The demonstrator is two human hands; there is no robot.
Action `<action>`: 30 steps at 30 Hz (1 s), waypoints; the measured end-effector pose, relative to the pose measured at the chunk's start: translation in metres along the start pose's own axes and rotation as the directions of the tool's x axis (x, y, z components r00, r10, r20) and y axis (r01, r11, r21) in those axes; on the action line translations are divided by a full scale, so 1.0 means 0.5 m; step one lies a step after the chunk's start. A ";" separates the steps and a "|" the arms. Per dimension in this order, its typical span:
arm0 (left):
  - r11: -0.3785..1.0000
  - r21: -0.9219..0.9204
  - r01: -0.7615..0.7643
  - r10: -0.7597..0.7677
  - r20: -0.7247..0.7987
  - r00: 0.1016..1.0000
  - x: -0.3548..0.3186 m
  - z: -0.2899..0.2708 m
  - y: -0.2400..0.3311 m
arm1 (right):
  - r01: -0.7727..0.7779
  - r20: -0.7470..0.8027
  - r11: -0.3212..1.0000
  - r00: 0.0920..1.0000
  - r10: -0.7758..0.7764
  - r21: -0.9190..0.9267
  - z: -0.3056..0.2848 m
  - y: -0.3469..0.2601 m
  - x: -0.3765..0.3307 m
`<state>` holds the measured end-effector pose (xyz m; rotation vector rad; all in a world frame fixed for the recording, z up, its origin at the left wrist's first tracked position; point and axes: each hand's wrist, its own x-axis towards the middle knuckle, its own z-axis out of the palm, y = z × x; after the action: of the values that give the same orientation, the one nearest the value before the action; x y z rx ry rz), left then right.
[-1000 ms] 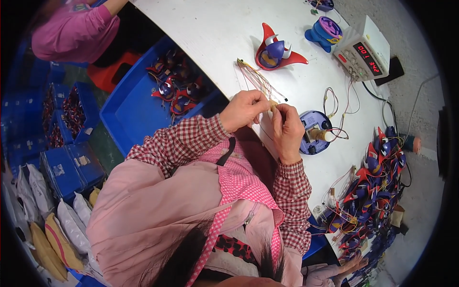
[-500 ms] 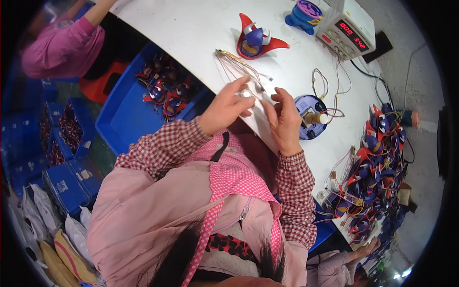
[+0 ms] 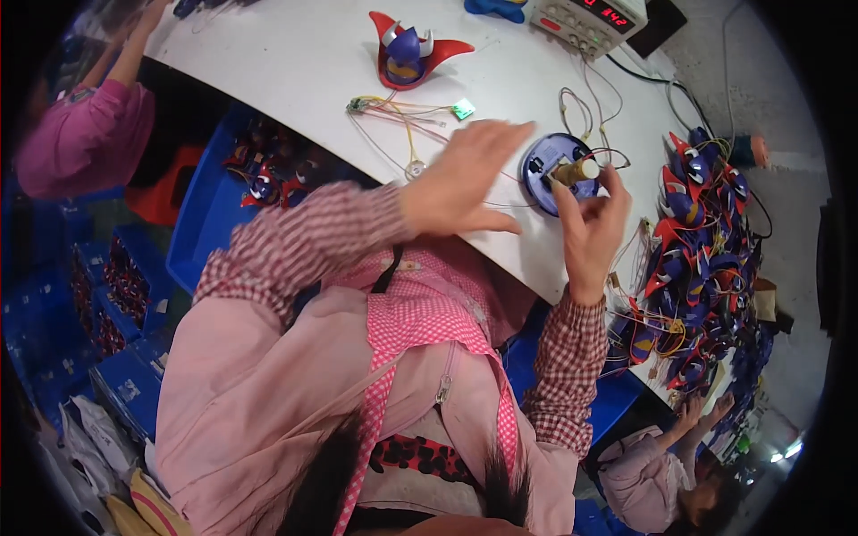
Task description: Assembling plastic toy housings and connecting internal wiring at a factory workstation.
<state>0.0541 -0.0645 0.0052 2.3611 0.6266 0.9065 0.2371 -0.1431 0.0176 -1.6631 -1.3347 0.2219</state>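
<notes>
My left hand (image 3: 460, 179) is stretched out over the table's near edge, fingers extended, gripping nothing I can see. Beyond it lies a thin wire harness (image 3: 409, 123) with a small round disc (image 3: 414, 169) and a little board (image 3: 463, 109) glowing green-white. My right hand (image 3: 594, 230) is at a round purple device (image 3: 539, 171) with a tan, white-tipped cylinder (image 3: 579, 173) standing in it. Its thumb and fingers close about the device's near right side, on either side of the cylinder. A red and purple winged toy part (image 3: 404, 55) sits farther back.
A power supply (image 3: 585, 22) with a red display stands at the back, its leads running to the device. Many similar toy parts (image 3: 688, 259) with wires are heaped at the right. A blue bin (image 3: 201, 210) holds more at the left. Co-workers sit left and lower right.
My left hand has let go of the small round disc, now lying on the table, and spread out. My right hand has moved onto the round purple device. The little board now glows.
</notes>
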 end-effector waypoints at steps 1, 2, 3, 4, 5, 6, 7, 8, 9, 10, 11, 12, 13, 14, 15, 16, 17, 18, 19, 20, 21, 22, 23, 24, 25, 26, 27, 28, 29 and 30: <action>1.000 0.013 0.021 -0.021 0.057 0.998 0.026 0.035 -0.024 | -0.040 0.050 0.999 0.998 0.040 -0.009 0.007 0.000 0.021; 0.999 0.026 0.044 -0.047 0.111 0.993 0.046 0.063 -0.040 | -0.031 0.048 0.999 0.998 0.031 -0.010 0.013 0.009 0.033; 0.999 0.024 0.032 -0.035 0.107 0.994 0.059 0.086 -0.045 | -0.022 0.062 1.000 0.998 0.023 -0.018 0.018 0.029 0.037; 0.999 0.031 0.012 -0.016 0.125 0.992 0.071 0.104 -0.049 | -0.013 0.078 1.000 0.997 0.015 -0.023 0.024 0.047 0.039; 0.999 0.041 0.000 -0.006 0.144 0.990 0.077 0.114 -0.051 | -0.007 0.101 1.000 0.995 0.009 -0.024 0.030 0.053 0.040; 0.999 0.051 -0.009 0.001 0.164 0.987 0.080 0.120 -0.054 | -0.003 0.103 1.000 0.995 0.005 -0.021 0.031 0.055 0.040; 0.998 0.055 -0.006 -0.003 0.161 0.987 0.080 0.124 -0.057 | 0.043 0.096 0.997 0.995 -0.037 -0.063 0.032 0.053 0.038; 1.000 0.028 0.003 -0.008 0.171 0.985 0.079 0.123 -0.051 | 0.084 0.091 0.991 0.993 -0.074 -0.108 0.030 0.049 0.033; 1.000 0.000 0.013 -0.013 0.181 0.983 0.078 0.122 -0.045 | 0.124 0.087 0.981 0.990 -0.111 -0.152 0.029 0.045 0.027; 0.999 -0.029 0.023 -0.017 0.192 0.981 0.076 0.123 -0.043 | 0.121 0.091 0.981 0.990 -0.108 -0.150 0.029 0.040 0.019; 0.999 -0.030 0.027 -0.021 0.195 0.981 0.074 0.131 -0.048 | 0.179 0.120 0.967 0.980 -0.158 -0.183 0.030 0.034 0.010; 1.000 0.005 0.005 -0.005 0.154 0.988 0.071 0.144 -0.059 | 0.235 0.151 0.948 0.967 -0.206 -0.216 0.029 0.028 0.000; 0.999 0.040 -0.019 0.014 0.109 0.994 0.078 0.145 -0.058 | 0.296 0.182 0.923 0.949 -0.256 -0.248 0.025 0.025 -0.003; 0.996 0.076 -0.042 0.037 0.066 0.997 0.083 0.145 -0.057 | 0.296 0.182 0.922 0.949 -0.256 -0.250 0.019 0.027 -0.004; 0.996 0.074 -0.044 0.039 0.065 0.997 0.086 0.142 -0.056 | 0.324 0.130 0.923 0.944 -0.302 -0.210 0.012 0.031 -0.004; 0.998 0.057 -0.024 0.019 0.094 0.995 0.088 0.139 -0.056 | 0.353 0.076 0.920 0.936 -0.345 -0.170 0.003 0.036 -0.004; 0.999 0.041 -0.004 -0.001 0.124 0.992 0.090 0.133 -0.056 | 0.384 0.020 0.914 0.923 -0.384 -0.132 -0.008 0.042 -0.003; 0.999 0.031 0.029 -0.033 0.152 0.988 0.081 0.127 -0.052 | 0.325 -0.010 0.922 0.942 -0.334 -0.212 -0.037 0.041 0.009; 0.999 0.032 0.037 -0.042 0.152 0.988 0.071 0.124 -0.046 | 0.258 -0.045 0.921 0.958 -0.283 -0.292 -0.075 0.035 0.029; 0.999 0.039 0.029 -0.033 0.120 0.992 0.067 0.125 -0.044 | 0.146 -0.048 0.950 0.985 -0.165 -0.274 -0.094 0.044 0.049; 0.998 0.050 0.023 -0.027 0.086 0.996 0.062 0.124 -0.043 | 0.034 -0.048 0.967 0.998 -0.047 -0.254 -0.107 0.057 0.066; 0.998 0.066 0.015 -0.018 0.052 0.998 0.062 0.118 -0.045 | 0.038 -0.047 0.969 0.998 -0.051 -0.245 -0.115 0.080 0.076; 0.997 0.071 0.014 -0.018 0.051 0.999 0.059 0.108 -0.047 | 0.009 -0.036 0.956 0.999 -0.020 -0.292 -0.121 0.112 0.077; 0.999 0.053 -0.002 0.003 -0.008 1.000 0.050 0.088 -0.051 | -0.019 -0.024 0.941 1.000 0.012 -0.337 -0.124 0.142 0.077; 0.999 0.039 -0.014 0.017 -0.063 0.998 0.033 0.063 -0.053 | -0.047 -0.008 0.925 0.999 0.047 -0.376 -0.125 0.161 0.074; 0.999 0.031 -0.024 0.027 -0.122 0.992 0.013 0.035 -0.058 | -0.040 0.002 0.931 0.999 0.044 -0.362 -0.125 0.166 0.076; 0.995 0.089 0.046 -0.027 -0.201 0.979 -0.007 -0.002 -0.076 | -0.090 0.012 0.942 0.995 0.100 -0.324 -0.126 0.169 0.072; 0.983 0.144 0.118 -0.074 -0.281 0.957 -0.023 -0.044 -0.103 | -0.142 0.025 0.948 0.988 0.155 -0.285 -0.129 0.167 0.066; 0.964 0.124 0.234 -0.180 -0.343 0.922 -0.034 -0.081 -0.133 | -0.196 0.039 0.948 0.976 0.212 -0.249 -0.132 0.164 0.059; 0.931 0.103 0.351 -0.281 -0.411 0.867 -0.040 -0.114 -0.166 | -0.185 0.057 0.955 0.977 0.203 -0.233 -0.133 0.170 0.053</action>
<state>-0.0186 0.0038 -0.0190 2.1366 1.2622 1.2181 0.3463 -0.1534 -0.0006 -2.0000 -1.2930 0.2622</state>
